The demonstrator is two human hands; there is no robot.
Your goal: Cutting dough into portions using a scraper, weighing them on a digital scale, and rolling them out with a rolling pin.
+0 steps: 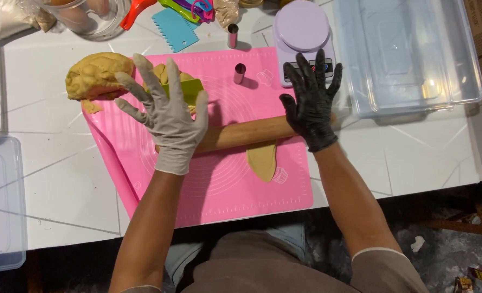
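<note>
At the far left edge of the worktop (56, 190) I saw a clear plastic box (0, 203), with part of it running off the near edge. Further in, a big lump of tan dough (97, 75) sat on the pink mat's (225, 187) far left corner, half on the white surface. Just beside it I had my left hand (168, 116), in a pale grey glove, spread flat with fingers splayed wide, its palm pressing down on the left end of the wooden rolling pin (246, 133); it gripped nothing. A green scraper (189, 89) lay under those fingers. The pin lay across the middle of the mat, and a flattened strip of dough (262, 160) stuck out from under it toward the near edge. A small metal cutter (240, 73) stood upright near the mat's far edge. My right hand (310, 106), in a black glove, was likewise open and flat on the pin's right end. Beyond it sat a lilac kitchen scale (301, 27), and at the far right corner a clear lidded tub (409, 54).
</note>
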